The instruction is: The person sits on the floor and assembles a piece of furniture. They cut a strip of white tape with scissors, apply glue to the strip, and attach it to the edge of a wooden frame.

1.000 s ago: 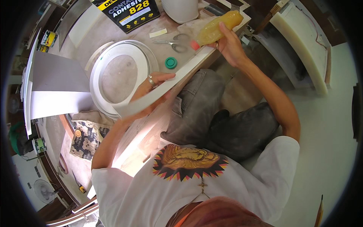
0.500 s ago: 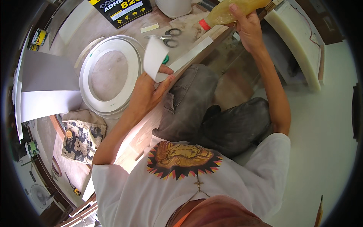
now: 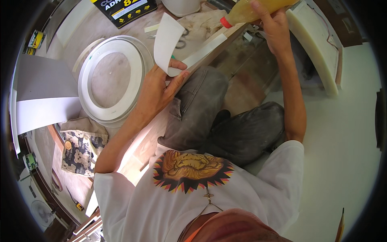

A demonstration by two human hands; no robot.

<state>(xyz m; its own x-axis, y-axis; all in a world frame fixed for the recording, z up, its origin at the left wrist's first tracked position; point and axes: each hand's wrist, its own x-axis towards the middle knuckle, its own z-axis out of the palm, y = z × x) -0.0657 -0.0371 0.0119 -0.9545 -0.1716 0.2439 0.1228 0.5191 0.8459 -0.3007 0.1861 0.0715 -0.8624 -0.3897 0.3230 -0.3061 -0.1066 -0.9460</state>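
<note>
My left hand (image 3: 159, 88) pinches a thin white strip (image 3: 166, 44), whose free end curls upward above my fingers. Beside those fingers, a flat white length (image 3: 207, 51) lies along the edge of a wooden board (image 3: 227, 35); whether it joins the curled strip is hidden by my hand. At the upper right, my right hand (image 3: 277, 32) is wrapped round a clear plastic bottle (image 3: 252, 12) of yellowish liquid. The bottle is tilted on its side, its red cap (image 3: 226, 22) pointing left toward the board. Scissors (image 3: 181, 43) lie partly hidden behind the curled strip.
Nested white rings (image 3: 85, 76) lie on the dusty work surface to the left. A black tin (image 3: 125, 16) and a white bucket (image 3: 181, 6) stand at the far side. A bear-print cloth bag (image 3: 84, 151) is near my left arm; a curved pale panel (image 3: 312, 46) stands at right.
The curled strip now stands taller above my left hand and covers more of the scissors. My right hand and the bottle have shifted slightly up and right, while the view has moved a little.
</note>
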